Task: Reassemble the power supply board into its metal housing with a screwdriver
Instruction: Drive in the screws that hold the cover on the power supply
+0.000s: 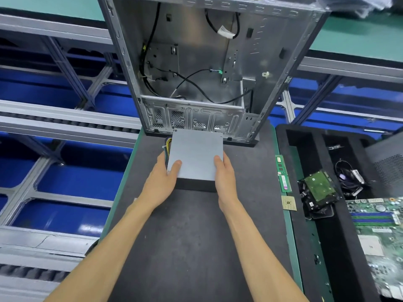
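Head view: both hands hold the grey power supply unit (195, 155) on the dark mat of the table (185, 236), the left hand (162, 182) curled round its left side with the thumb on top, the right hand (224, 177) curled round its right side, thumb likewise on the lid. The unit rests flat, its far edge just short of the open computer case (196, 68) standing beyond the fingers (176, 165). A bundle of coloured wires (168, 143) leaves the unit's left side, beside the left fingers. Judged step: positioning the unit for work; no screwdriver is visible, so the next move calls for fetching 1 while the unit is steadied. Room: open mat lies nearer the person than the fingers; forward travel is blocked by the case. The mat's left edge is near the left wrist, with a drop to blue racking (65, 184). Right of the right fingers lie 2 memory sticks (283, 173) and a processor chip (289, 202), then a black tray (309, 149) holding a hard drive (319, 188) and a motherboard (379, 232).
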`<state>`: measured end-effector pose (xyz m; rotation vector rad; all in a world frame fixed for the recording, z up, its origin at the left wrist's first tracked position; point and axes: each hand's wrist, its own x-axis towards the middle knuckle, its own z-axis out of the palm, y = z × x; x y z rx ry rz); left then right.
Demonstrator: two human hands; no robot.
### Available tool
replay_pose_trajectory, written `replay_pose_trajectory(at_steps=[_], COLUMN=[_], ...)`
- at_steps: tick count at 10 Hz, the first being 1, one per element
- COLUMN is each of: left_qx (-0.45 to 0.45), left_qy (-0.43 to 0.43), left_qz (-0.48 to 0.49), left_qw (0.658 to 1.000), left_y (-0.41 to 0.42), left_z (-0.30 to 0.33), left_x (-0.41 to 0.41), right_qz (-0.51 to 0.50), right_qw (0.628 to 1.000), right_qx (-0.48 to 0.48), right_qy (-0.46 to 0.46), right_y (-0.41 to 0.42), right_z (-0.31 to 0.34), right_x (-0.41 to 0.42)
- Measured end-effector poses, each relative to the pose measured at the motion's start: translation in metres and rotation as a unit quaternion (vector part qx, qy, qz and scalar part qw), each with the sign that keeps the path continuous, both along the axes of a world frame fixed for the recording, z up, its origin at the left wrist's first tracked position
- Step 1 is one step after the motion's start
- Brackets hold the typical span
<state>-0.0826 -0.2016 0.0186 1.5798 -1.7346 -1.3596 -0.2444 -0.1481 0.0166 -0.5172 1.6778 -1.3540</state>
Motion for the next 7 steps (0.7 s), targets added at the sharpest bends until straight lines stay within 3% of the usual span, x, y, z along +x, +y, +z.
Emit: replay_pose_trajectory(at_steps=[2,3,4,5,6,7], left_qx=[-0.019,-0.02,-0.106,-0.236,-0.156,-0.017], left_qy=[-0.039,-0.102,-0.158,-0.15,-0.033,0.011], left_qz=[0.007,-0.018,-0.005,0.05,0.048,0.008], left_qw=[0.999,0.994,0.982,0.959,0.986,1.0], left_y=[0.0,0.001,0.013,0.041,0.069,0.118], left_z=[-0.001,-0.001,0.004,0.011,0.024,0.031], left_x=[0.002,0.009,0.016,0.028,0.041,0.061], right_qz=[0.032,0.061,0.086,0.086,0.098,0.15], right_qw=[0.996,0.988,0.983,0.984,0.984,0.966], right_qx=[0.032,0.062,0.091,0.085,0.082,0.122], right_qy=[0.078,0.125,0.132,0.129,0.123,0.171], right_y=[0.013,0.031,0.056,0.086,0.123,0.185], right_z=[0.005,0.003,0.001,0.002,0.011,0.015], right_x=[-0.009,-0.013,-0.013,-0.01,-0.007,0.005])
